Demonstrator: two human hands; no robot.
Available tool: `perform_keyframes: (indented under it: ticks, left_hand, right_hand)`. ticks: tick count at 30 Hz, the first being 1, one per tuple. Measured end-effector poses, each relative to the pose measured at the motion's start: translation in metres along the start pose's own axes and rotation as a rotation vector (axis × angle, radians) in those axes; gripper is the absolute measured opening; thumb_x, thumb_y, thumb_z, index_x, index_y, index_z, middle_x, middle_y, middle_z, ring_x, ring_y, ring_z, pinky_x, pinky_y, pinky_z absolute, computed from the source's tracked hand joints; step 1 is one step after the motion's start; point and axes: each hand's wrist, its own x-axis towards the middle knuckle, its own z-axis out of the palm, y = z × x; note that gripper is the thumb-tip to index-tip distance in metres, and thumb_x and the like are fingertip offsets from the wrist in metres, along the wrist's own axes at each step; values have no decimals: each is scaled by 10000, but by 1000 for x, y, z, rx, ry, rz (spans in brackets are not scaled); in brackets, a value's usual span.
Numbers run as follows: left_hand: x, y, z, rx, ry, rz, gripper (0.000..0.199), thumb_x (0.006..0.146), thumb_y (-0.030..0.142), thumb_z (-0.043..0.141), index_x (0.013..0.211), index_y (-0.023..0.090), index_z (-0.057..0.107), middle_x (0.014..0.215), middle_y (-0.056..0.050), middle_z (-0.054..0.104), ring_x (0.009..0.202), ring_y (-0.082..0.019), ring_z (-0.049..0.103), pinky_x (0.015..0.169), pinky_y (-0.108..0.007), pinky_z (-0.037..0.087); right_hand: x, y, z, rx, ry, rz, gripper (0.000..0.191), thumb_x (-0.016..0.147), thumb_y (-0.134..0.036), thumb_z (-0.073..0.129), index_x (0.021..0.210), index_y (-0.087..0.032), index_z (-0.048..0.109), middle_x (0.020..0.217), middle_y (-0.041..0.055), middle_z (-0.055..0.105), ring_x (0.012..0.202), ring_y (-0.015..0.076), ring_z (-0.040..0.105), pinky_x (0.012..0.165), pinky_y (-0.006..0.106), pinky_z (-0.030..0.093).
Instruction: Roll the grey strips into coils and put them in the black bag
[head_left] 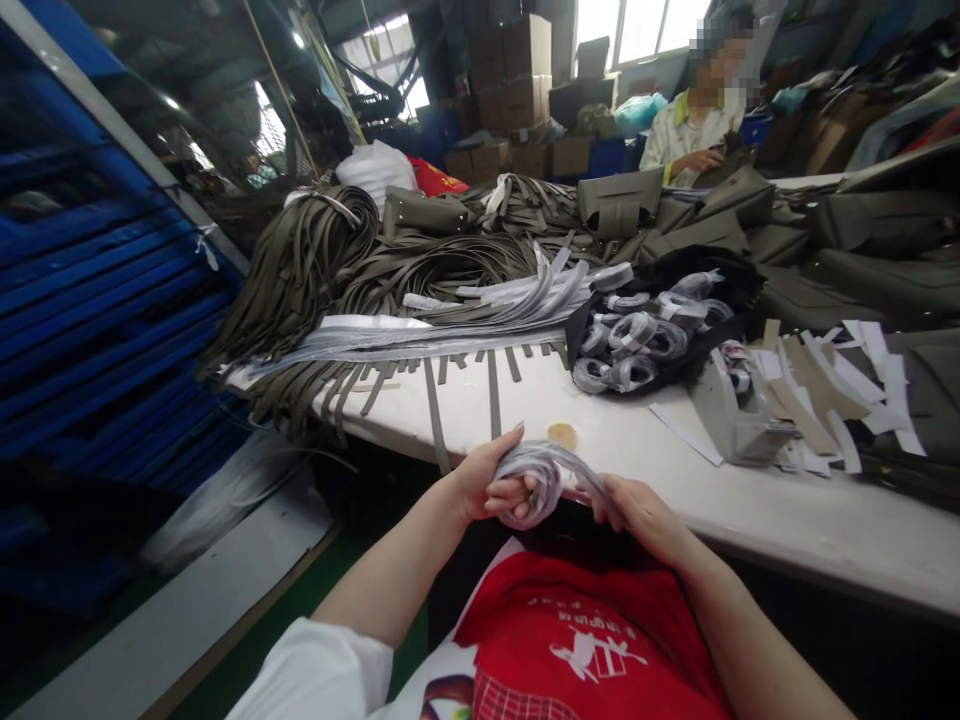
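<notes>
Between my hands, close to the table's front edge, is a partly coiled strip [536, 460] of whitish, translucent material. My left hand [491, 480] is closed on the coil, with its fingers curled inside the loop. The strip's trailing length runs to the right, where my right hand [637, 510] pinches it. Just beyond my hands, a round tan disc [562, 436] lies on the white table [525, 400]. Farther off, a black bag [675, 375] lies open with several similar coils [637, 335] in it. Long straight strips [450, 335] of the whitish material are spread left of the bag.
Dark olive straps [307, 260] are heaped at the left and back of the table. Olive bag pieces [712, 235] pile up on the right. A grey bin [739, 410] stands beside paper strips [847, 390]. Across the table is another person [697, 130]. Blue racks [97, 280] rise at left.
</notes>
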Motion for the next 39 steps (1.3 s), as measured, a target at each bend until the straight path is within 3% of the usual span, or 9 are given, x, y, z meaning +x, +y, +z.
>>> perform_keyframes:
  ticks: [4, 9, 12, 15, 20, 24, 27, 33, 39]
  left_hand:
    - [-5, 23, 6, -270, 54, 297, 737, 998, 487, 121, 765, 62, 676, 368, 90, 258, 292, -55, 218, 548, -230, 486]
    - [3, 42, 14, -286, 176, 659, 541, 1002, 406, 235, 952, 66, 654, 579, 18, 457, 527, -99, 498, 789, -286, 509]
    - [21, 31, 12, -33, 345, 863, 448, 981, 441, 320, 1032, 106, 612, 694, -14, 560, 677, -144, 584, 947, -380, 461]
    - [35, 9, 12, 564, 580, 950, 449, 954, 521, 367, 1073, 132, 557, 849, -79, 635, 868, -218, 611, 1006, -441, 403]
    - [29, -19, 16, 1556, 435, 587, 480, 930, 566, 349, 996, 125, 527, 918, -150, 613, 878, -299, 597, 833, -449, 465]
    - [21, -25, 15, 1708, 251, 405, 489, 902, 626, 379, 822, 173, 545, 771, -80, 608, 713, -230, 586, 683, -335, 446]
    - [23, -29, 11, 1478, 103, 247, 568, 953, 588, 257, 680, 182, 546, 614, -26, 560, 580, -162, 542, 601, -276, 407]
    - [28, -45, -2, 671, -43, -107, 630, 925, 653, 289, 837, 138, 641, 512, 8, 534, 388, -106, 453, 417, -237, 338]
    - [33, -57, -15, 169, -184, -172, 710, 945, 620, 225, 731, 100, 658, 325, 50, 353, 284, -106, 359, 428, -263, 408]
  right_hand:
    - [0, -1, 11, 18, 12, 13, 465, 901, -548, 468, 1151, -180, 604, 771, 23, 638, 676, 173, 565, 665, 292, 451]
    - [-4, -13, 29, 93, -213, 105, 381, 925, -465, 461, 1087, -167, 635, 678, 4, 589, 611, 146, 535, 637, 288, 442]
    - [-10, -29, 35, 260, -307, 67, 384, 935, -488, 454, 1030, -164, 638, 659, -6, 571, 575, 115, 494, 577, 251, 406]
    - [-17, -43, 28, 457, -323, 53, 382, 918, -503, 494, 1006, -157, 627, 629, -15, 558, 533, 92, 462, 516, 220, 367]
    - [-20, -39, -7, 505, -183, 101, 368, 858, -499, 590, 942, -142, 610, 598, -23, 550, 456, 71, 426, 433, 200, 316]
    - [-18, -27, -25, 94, -226, 79, 346, 890, -501, 541, 782, -172, 559, 605, -26, 549, 512, 96, 492, 480, 213, 378]
    - [-13, -22, -24, -241, -186, -19, 348, 941, -470, 447, 816, -184, 602, 718, 17, 642, 660, 147, 587, 629, 268, 463]
    - [-6, -21, -18, -710, 199, -270, 311, 896, -423, 543, 1034, -168, 654, 985, 117, 703, 953, 266, 612, 904, 419, 451]
    - [-7, -3, 15, -369, -85, -190, 378, 958, -439, 403, 1154, -184, 602, 1108, 108, 686, 1003, 245, 617, 922, 396, 458]
